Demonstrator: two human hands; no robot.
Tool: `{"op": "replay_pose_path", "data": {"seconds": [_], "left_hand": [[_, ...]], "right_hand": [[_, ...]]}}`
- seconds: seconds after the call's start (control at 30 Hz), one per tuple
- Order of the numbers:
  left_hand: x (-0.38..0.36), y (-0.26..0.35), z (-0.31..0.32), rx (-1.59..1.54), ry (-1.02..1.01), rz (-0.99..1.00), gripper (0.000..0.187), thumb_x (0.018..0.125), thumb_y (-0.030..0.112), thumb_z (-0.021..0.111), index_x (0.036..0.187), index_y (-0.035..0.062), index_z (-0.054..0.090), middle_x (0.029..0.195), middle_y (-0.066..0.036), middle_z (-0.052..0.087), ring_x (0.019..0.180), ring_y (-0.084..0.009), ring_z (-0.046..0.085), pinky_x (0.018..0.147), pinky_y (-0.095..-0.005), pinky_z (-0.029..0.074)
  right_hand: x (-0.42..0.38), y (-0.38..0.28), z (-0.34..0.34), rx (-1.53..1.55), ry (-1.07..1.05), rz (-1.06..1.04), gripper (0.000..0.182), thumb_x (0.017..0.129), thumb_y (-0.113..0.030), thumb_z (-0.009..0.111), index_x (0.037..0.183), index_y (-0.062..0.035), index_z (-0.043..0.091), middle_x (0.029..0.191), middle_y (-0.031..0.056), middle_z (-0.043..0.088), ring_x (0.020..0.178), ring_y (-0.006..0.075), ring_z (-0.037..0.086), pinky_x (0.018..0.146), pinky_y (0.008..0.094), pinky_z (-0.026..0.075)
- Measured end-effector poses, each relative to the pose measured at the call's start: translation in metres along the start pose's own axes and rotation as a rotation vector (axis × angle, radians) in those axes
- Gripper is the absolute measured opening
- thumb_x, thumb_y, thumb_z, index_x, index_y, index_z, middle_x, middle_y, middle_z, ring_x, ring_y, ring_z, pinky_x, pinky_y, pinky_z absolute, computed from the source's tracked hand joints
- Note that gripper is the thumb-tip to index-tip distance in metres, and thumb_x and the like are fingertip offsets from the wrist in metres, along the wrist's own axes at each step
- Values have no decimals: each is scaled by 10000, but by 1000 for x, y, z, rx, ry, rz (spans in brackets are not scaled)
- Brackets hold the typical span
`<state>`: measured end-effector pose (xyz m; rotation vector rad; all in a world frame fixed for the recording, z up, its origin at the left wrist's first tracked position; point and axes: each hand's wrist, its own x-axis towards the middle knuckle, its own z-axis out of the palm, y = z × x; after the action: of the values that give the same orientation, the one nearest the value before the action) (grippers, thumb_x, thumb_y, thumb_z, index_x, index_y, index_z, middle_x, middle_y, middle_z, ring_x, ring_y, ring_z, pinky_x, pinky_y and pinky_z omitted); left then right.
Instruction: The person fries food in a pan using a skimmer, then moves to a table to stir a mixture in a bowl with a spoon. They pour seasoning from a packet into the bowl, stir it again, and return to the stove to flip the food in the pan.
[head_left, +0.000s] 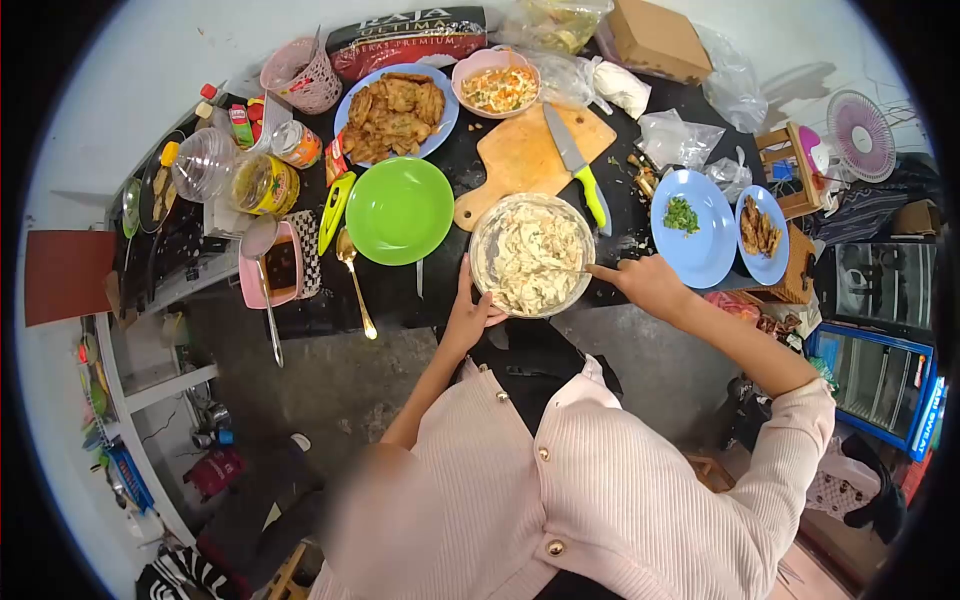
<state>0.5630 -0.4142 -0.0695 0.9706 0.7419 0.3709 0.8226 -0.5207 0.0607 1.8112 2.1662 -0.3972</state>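
Observation:
A clear bowl at the table's front edge holds a creamy, pale mixture with small orange bits. My left hand grips the bowl's near left side, thumb toward the rim. On the right, my right hand is closed around the handle of a thin metal utensil, probably a spoon, whose end is sunk in the mixture. Behind the bowl lies a wooden cutting board with a green-handled knife across it. An empty green plate sits to the left of the bowl.
Fried fritters fill a blue plate at the back, beside a pink bowl of shredded vegetables. Chopped greens lie on a blue plate at right. A golden spoon and a ladle in a pink sauce container are left.

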Motion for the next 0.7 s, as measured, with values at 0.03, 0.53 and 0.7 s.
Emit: {"op": "replay_pose_path", "data": {"seconds": [0.03, 0.53, 0.7], "left_hand": [[-1, 5, 2, 3, -3, -31, 682, 897, 46, 364, 1361, 247, -94, 1386, -144, 165, 912, -295, 580, 767, -380, 516], [2, 13, 1, 0, 17, -112, 636, 868, 26, 395, 1339, 145, -16, 1379, -153, 133, 836, -288, 607, 727, -379, 534], [7, 8, -1, -72, -3, -144, 607, 863, 14, 364, 1333, 144, 3, 1339, -167, 209, 845, -294, 604, 743, -390, 528]], "right_hand": [[7, -4, 6, 5, 25, 1, 548, 724, -71, 525, 1244, -218, 433, 636, 69, 567, 548, 218, 592, 452, 321, 444], [114, -11, -43, -450, 198, -127, 82, 678, -129, 590, 713, -142, 664, 608, 16, 596, 588, 164, 600, 460, 282, 408], [125, -15, -51, -483, -241, -1, 91, 689, -150, 605, 726, -97, 670, 743, 46, 645, 682, 208, 621, 523, 318, 443]]}}
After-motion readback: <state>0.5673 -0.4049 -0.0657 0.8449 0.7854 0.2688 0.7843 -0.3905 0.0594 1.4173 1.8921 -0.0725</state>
